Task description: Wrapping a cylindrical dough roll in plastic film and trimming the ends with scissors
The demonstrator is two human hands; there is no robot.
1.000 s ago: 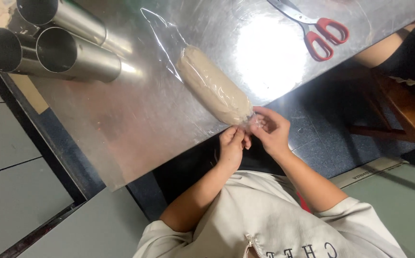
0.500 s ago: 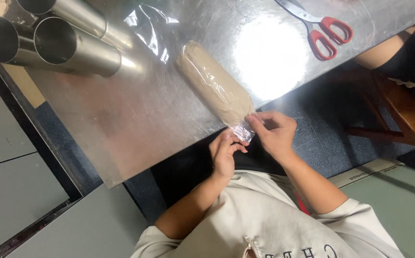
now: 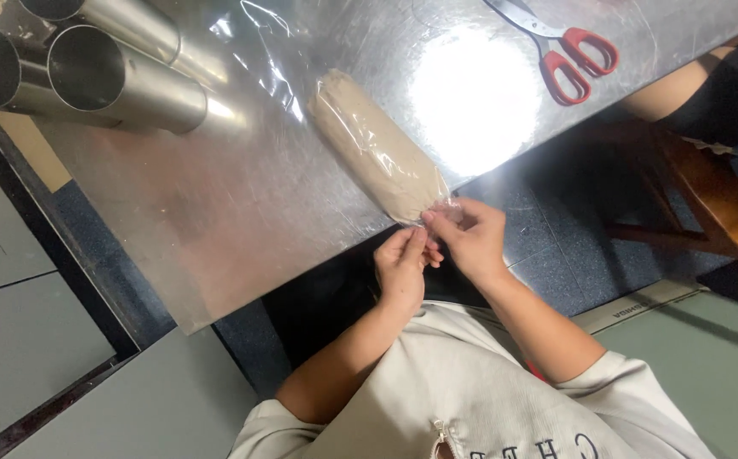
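A beige log of dough [image 3: 377,149] wrapped in clear plastic film lies on the steel table [image 3: 241,212], its near end at the table's edge. My right hand [image 3: 471,234] pinches the bunched film [image 3: 437,208] at that near end. My left hand [image 3: 403,263] is just below it off the table's edge, fingers together and touching the same film tail. Loose film [image 3: 258,51] trails past the far end of the log.
Three steel tubes [image 3: 122,76] lie on their sides at the table's far left. Red-handled scissors [image 3: 564,47] rest at the far right. Another person's arm [image 3: 684,85] and a wooden chair [image 3: 709,212] are at the right.
Both hands have shifted slightly around the film tail at the log's near end, with the left hand dropping a little below the right. The log has stayed in place.
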